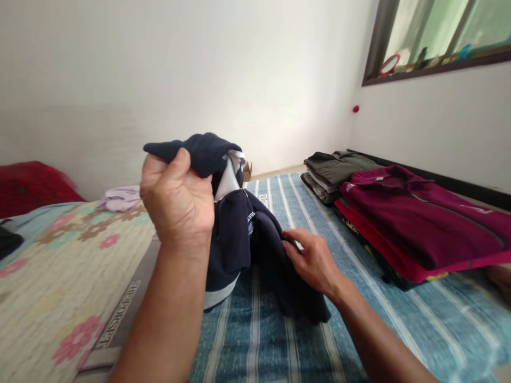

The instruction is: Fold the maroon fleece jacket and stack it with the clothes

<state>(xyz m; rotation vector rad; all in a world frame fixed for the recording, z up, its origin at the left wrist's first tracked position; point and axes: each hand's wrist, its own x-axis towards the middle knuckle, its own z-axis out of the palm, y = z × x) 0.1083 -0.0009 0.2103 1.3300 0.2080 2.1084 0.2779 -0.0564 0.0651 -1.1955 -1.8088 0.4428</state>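
Note:
A dark navy jacket [231,229] with a white-and-grey band and some white lettering hangs bunched between my hands, over the striped sheet. Raised at the left, my left hand [179,197] pinches its upper part between thumb and fingers. Lower and to the right, my right hand [311,258] grips the garment's edge. The lower folds rest on or just above the sheet; I cannot tell which. Part of the jacket lies behind my left wrist, out of sight.
Blue striped bedding [275,361] spreads below. To the right are a maroon zip jacket [423,218] atop folded clothes and an olive folded pile [339,167]. On the left lie a floral quilt [80,282], a lilac cloth [118,198] and a red patterned item [34,183].

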